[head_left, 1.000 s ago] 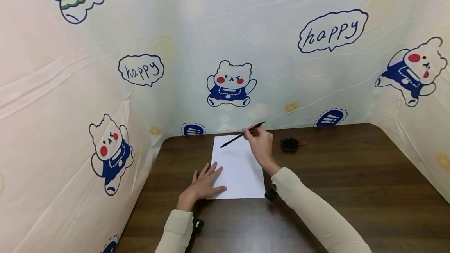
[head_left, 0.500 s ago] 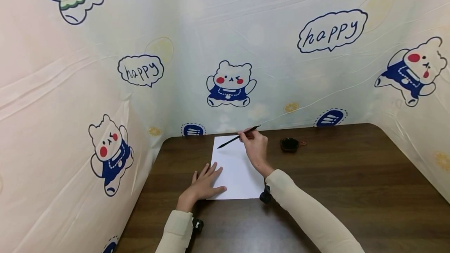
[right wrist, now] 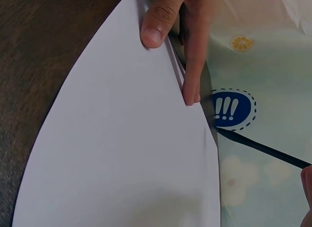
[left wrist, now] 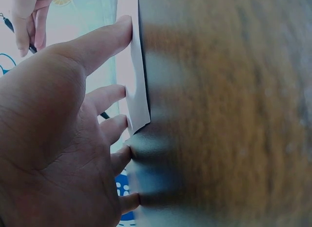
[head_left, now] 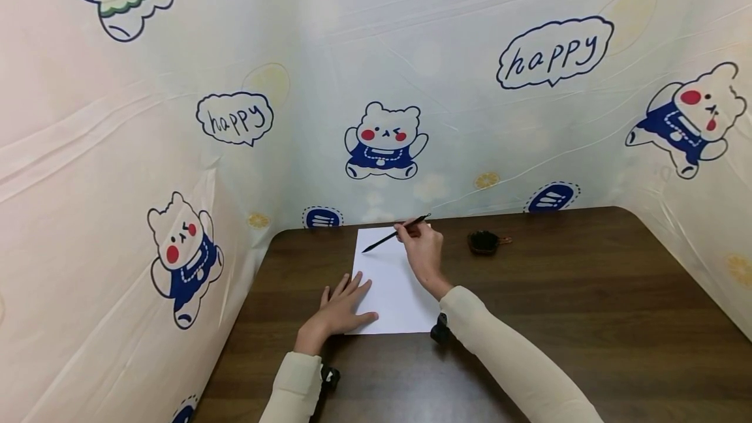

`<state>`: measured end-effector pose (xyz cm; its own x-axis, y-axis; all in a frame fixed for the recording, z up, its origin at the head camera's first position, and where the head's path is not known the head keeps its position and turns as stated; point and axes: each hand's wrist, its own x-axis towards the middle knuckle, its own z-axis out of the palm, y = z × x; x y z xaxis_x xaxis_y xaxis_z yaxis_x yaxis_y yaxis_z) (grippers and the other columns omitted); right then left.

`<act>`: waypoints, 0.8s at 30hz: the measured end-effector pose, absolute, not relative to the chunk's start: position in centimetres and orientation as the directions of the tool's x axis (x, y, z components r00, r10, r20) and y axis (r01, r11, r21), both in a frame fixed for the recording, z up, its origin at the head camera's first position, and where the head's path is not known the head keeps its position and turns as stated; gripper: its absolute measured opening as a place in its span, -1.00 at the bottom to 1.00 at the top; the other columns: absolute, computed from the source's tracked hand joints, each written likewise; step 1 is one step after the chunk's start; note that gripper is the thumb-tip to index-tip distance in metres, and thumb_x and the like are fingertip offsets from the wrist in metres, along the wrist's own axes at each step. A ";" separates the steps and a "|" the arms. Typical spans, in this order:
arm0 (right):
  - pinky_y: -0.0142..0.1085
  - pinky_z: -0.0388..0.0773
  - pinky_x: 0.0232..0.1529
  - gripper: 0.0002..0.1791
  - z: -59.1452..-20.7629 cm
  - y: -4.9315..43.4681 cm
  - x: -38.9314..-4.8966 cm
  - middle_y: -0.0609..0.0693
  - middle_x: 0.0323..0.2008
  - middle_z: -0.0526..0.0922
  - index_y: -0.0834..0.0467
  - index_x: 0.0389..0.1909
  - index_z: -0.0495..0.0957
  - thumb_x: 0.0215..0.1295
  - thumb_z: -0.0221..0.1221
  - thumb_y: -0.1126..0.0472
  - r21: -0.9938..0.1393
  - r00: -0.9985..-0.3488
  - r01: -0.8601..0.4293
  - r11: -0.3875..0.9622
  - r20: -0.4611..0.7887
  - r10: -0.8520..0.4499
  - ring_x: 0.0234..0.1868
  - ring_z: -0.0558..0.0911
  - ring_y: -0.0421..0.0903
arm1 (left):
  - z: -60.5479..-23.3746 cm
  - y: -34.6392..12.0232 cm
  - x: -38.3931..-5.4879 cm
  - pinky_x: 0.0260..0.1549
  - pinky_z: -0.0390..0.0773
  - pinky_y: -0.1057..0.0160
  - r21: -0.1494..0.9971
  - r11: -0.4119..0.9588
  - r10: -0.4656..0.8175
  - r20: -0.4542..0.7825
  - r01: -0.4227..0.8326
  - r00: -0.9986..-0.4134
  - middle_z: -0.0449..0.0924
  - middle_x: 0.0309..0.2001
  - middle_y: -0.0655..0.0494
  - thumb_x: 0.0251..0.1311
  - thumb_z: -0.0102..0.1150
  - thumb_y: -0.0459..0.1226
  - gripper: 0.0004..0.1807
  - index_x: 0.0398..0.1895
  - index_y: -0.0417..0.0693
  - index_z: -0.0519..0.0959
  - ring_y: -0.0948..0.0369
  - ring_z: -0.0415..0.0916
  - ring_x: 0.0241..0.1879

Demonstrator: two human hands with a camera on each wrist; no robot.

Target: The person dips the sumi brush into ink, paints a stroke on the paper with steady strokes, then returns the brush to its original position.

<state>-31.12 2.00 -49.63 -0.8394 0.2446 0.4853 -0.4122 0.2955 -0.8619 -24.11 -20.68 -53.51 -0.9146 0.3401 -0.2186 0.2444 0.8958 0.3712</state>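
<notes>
A white sheet of paper (head_left: 396,302) lies on the table with no marks visible on it. My left hand (head_left: 341,309) rests with spread fingers across its lower left edge, thumb and some fingertips on the sheet, as the left wrist view of that hand (left wrist: 63,110) also shows. Between thumb and fingers, my right hand (head_left: 424,254) pinches a black writing brush (head_left: 380,242), held slanted with a loop at its upper end. The brush's pointed tip is down at the upper left part of the paper. In the right wrist view the brush (right wrist: 265,149) reaches the sheet's edge.
Right of the paper sits a small dark dish (head_left: 484,242) with a short reddish-brown handle and black contents. The brown wooden table (head_left: 587,292) meets a printed cloth (head_left: 458,116) at the back and sides. Small black devices are strapped at both wrists.
My right hand has moved left and slightly toward me with the brush, its tip shifting a little left and then down the sheet. The left hand has stayed still.
</notes>
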 end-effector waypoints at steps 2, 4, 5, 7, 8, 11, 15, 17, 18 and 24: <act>-0.34 0.75 -0.30 -0.84 -49.9 1.9 -31.1 0.09 -0.38 0.84 0.21 -0.29 0.72 0.43 0.40 0.18 -0.862 -0.836 -0.418 0.286 0.489 0.250 -0.36 0.85 -0.05 | -53.5 -20.7 -24.1 0.54 -0.28 -0.55 0.372 0.895 0.343 -0.216 0.247 -0.914 -0.10 0.77 0.08 0.38 0.22 0.28 -0.06 0.72 0.21 0.18 -0.14 -0.27 0.75; -0.38 0.74 -0.32 -0.85 -50.1 1.8 -31.1 0.10 -0.40 0.84 0.22 -0.30 0.73 0.41 0.41 0.21 -0.861 -0.833 -0.422 0.284 0.492 0.254 -0.37 0.85 -0.05 | -53.5 -20.7 -24.1 0.54 -0.28 -0.55 0.370 0.895 0.344 -0.216 0.249 -0.914 -0.10 0.77 0.07 0.38 0.22 0.28 -0.06 0.72 0.21 0.18 -0.14 -0.27 0.75; -0.40 0.73 -0.33 -0.85 -50.2 1.8 -31.1 0.10 -0.40 0.84 0.22 -0.30 0.74 0.41 0.41 0.20 -0.860 -0.832 -0.422 0.287 0.493 0.254 -0.38 0.85 -0.04 | -53.5 -20.7 -24.1 0.54 -0.28 -0.55 0.369 0.895 0.344 -0.217 0.249 -0.914 -0.10 0.77 0.08 0.38 0.22 0.28 -0.06 0.72 0.21 0.18 -0.14 -0.27 0.75; -0.42 0.72 -0.35 -0.86 -50.3 1.8 -31.1 0.10 -0.42 0.84 0.23 -0.31 0.74 0.40 0.42 0.23 -0.856 -0.828 -0.427 0.293 0.500 0.253 -0.40 0.85 -0.04 | -53.4 -20.7 -24.2 0.54 -0.28 -0.55 0.368 0.896 0.343 -0.217 0.249 -0.914 -0.10 0.77 0.07 0.38 0.23 0.27 -0.06 0.72 0.21 0.18 -0.15 -0.26 0.75; -0.42 0.72 -0.36 -0.85 -50.3 1.8 -31.0 0.10 -0.43 0.84 0.23 -0.31 0.74 0.40 0.42 0.22 -0.853 -0.828 -0.427 0.300 0.502 0.250 -0.41 0.84 -0.05 | -53.4 -20.7 -24.1 0.54 -0.28 -0.55 0.367 0.897 0.342 -0.218 0.247 -0.914 -0.09 0.77 0.07 0.38 0.23 0.27 -0.06 0.72 0.21 0.18 -0.15 -0.26 0.75; -0.40 0.71 -0.38 -0.84 -50.2 1.8 -30.8 0.06 -0.45 0.83 0.21 -0.33 0.74 0.41 0.41 0.20 -0.830 -0.819 -0.432 0.353 0.525 0.232 -0.42 0.84 -0.07 | -53.3 -20.7 -24.1 0.54 -0.27 -0.55 0.365 0.899 0.337 -0.220 0.243 -0.916 -0.09 0.77 0.08 0.38 0.23 0.27 -0.07 0.72 0.21 0.19 -0.15 -0.26 0.75; -0.34 0.69 -0.39 -0.84 -50.1 1.8 -30.6 0.00 -0.50 0.82 0.18 -0.35 0.75 0.41 0.41 0.19 -0.787 -0.806 -0.431 0.442 0.556 0.203 -0.44 0.81 -0.12 | -53.3 -20.7 -24.1 0.54 -0.26 -0.55 0.358 0.901 0.336 -0.221 0.244 -0.915 -0.09 0.77 0.08 0.38 0.21 0.29 -0.06 0.72 0.21 0.18 -0.15 -0.26 0.75; -0.33 0.68 -0.39 -0.84 -50.1 1.8 -30.5 -0.01 -0.51 0.80 0.18 -0.36 0.74 0.41 0.40 0.20 -0.775 -0.809 -0.427 0.465 0.558 0.187 -0.45 0.79 -0.13 | -53.2 -20.7 -24.1 0.54 -0.25 -0.56 0.364 0.898 0.339 -0.217 0.246 -0.915 -0.08 0.77 0.07 0.37 0.23 0.28 -0.06 0.71 0.19 0.19 -0.17 -0.24 0.75; -0.33 0.67 -0.40 -0.84 -50.1 1.7 -30.4 -0.02 -0.52 0.80 0.18 -0.36 0.74 0.42 0.40 0.20 -0.773 -0.812 -0.424 0.471 0.556 0.181 -0.45 0.78 -0.13 | -53.2 -20.7 -24.1 0.54 -0.26 -0.55 0.361 0.899 0.339 -0.220 0.246 -0.915 -0.08 0.77 0.07 0.37 0.22 0.28 -0.06 0.71 0.19 0.19 -0.16 -0.24 0.75; -0.32 0.64 -0.39 -0.85 -49.9 1.8 -30.3 0.00 -0.49 0.78 0.19 -0.33 0.73 0.45 0.37 0.22 -0.781 -0.825 -0.422 0.461 0.542 0.162 -0.44 0.75 -0.13 | -53.3 -20.6 -24.2 0.54 -0.27 -0.55 0.365 0.898 0.341 -0.220 0.247 -0.914 -0.09 0.77 0.07 0.38 0.23 0.27 -0.06 0.71 0.19 0.19 -0.16 -0.25 0.75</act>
